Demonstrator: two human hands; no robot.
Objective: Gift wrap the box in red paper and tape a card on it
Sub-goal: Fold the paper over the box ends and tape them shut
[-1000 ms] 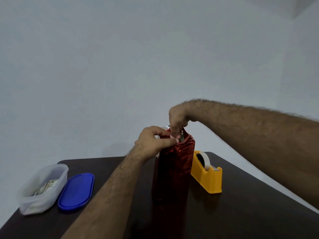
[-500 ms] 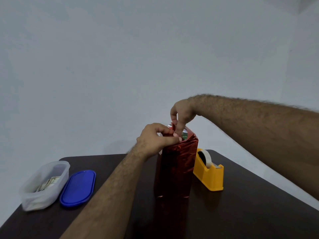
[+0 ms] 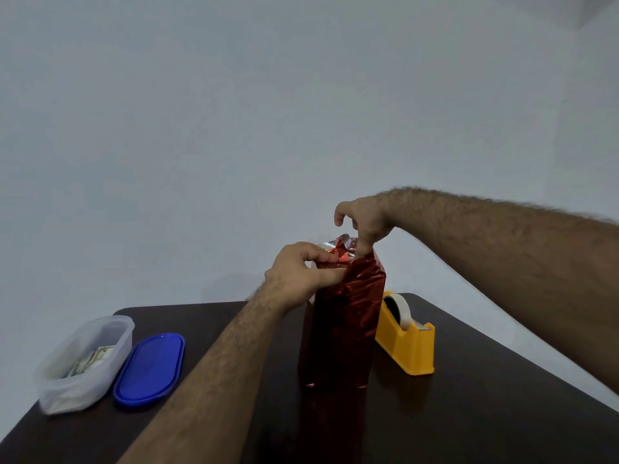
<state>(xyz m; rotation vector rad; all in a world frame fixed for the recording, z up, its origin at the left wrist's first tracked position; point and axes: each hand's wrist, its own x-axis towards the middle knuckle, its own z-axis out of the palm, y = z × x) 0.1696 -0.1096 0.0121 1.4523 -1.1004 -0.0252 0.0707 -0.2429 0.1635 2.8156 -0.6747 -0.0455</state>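
Note:
A tall box wrapped in shiny red paper (image 3: 345,316) stands upright in the middle of the dark table (image 3: 469,413). Its top end is open, with crumpled red and silver paper flaps sticking up. My left hand (image 3: 301,272) pinches the paper at the top left edge. My right hand (image 3: 363,222) is above the top, its lower fingers pressing down inside the paper at the right edge, index finger and thumb curled free. The box itself is hidden by the paper. A clear plastic container (image 3: 83,360) at the left holds paper cards.
A yellow tape dispenser (image 3: 407,336) with a white roll stands just right of the wrapped box. A blue oval lid (image 3: 150,368) lies beside the clear container. The table's far edge is close behind the box, against a plain grey wall.
My right hand has risen from gripping the top flap and now pushes down at the right edge. The left hand keeps its pinch. The view shifted slightly.

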